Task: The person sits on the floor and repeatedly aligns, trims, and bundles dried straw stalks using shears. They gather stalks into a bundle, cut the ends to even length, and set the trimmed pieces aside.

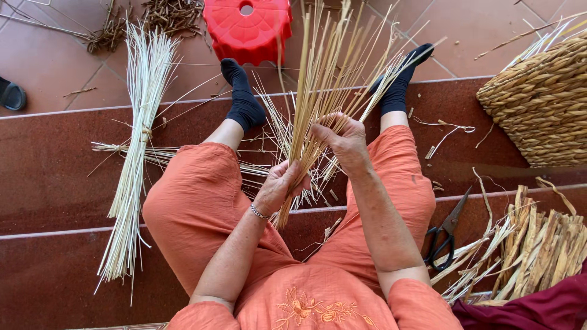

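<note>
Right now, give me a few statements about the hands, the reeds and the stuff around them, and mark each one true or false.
1. Both hands hold one bundle of pale reeds. True: the left hand grips it low, the right hand higher up.
2. The scissors are in the right hand. False: they lie on the step beside the right leg.
3. A red plastic stool stands beyond the feet. True.
4. The woven basket sits on the person's left. False: it is on their right.
5. A tied bundle of reeds lies on the steps to the left. True.
</note>
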Demonstrator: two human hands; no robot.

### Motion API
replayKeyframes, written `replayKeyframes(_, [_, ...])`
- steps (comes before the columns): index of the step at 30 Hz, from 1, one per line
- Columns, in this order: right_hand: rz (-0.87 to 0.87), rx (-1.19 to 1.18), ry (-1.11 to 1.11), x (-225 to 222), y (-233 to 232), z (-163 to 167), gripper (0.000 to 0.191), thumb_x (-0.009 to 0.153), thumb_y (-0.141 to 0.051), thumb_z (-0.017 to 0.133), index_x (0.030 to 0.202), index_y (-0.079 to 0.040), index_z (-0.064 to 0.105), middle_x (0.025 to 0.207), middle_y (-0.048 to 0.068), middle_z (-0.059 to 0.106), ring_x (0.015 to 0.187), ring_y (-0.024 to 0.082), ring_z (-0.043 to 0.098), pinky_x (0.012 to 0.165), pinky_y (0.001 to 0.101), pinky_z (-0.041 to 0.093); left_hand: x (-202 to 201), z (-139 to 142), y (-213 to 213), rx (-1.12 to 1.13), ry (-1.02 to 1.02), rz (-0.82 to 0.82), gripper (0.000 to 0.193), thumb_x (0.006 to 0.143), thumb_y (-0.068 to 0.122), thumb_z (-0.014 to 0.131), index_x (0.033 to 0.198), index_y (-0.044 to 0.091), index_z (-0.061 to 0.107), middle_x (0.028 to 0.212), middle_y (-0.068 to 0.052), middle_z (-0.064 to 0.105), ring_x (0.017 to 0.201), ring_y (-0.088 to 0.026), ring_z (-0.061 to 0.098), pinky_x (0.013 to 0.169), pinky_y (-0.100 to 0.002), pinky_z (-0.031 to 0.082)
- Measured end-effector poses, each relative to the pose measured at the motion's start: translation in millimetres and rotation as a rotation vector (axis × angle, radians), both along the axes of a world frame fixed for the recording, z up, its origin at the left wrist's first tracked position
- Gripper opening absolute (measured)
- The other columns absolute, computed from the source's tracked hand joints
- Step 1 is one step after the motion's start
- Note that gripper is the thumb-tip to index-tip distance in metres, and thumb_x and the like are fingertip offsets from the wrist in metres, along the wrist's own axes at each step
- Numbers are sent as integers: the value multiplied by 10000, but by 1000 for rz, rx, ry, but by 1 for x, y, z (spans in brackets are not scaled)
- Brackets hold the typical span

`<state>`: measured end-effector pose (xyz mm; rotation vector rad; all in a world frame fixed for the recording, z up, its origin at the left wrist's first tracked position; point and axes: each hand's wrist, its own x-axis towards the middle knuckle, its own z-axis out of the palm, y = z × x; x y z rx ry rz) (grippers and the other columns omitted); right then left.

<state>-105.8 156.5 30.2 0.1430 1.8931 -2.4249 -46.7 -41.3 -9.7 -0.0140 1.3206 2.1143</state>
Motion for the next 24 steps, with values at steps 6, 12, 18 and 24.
replayKeyframes(6, [23,-22,-17,6,9,3,125,931,-115,751,1038,-50,754,906,75,783,833,126,762,722,268,632,-2,2,3,5,-28,42,340,1096,374,439,1110,89,623,724,-23,661,505,-43,473,458,-190,376])
replayKeyframes(12, [-9,-35,-4,8,8,1,136,926,-124,785,1032,-41,762,865,52,756,746,95,699,675,255,599,-1,-3,5,63,10,67,190,1075,241,597,1161,73,621,753,-21,651,546,-20,463,488,-170,368])
replayKeyframes(18, [-43,-16,40,10,7,-5,198,914,-121,823,1061,-38,718,919,49,753,793,89,705,711,243,602,-1,-7,7,57,-56,76,183,1043,211,617,1170,80,623,721,-9,634,531,-20,462,454,-159,331])
replayKeyframes(24, [73,-61,77,11,14,10,365,968,-263,760,1238,-35,673,1020,43,749,931,88,695,835,264,598,-2,-5,4,78,-55,68,178,1037,207,622,1143,69,663,691,-5,619,496,-14,422,440,-161,316])
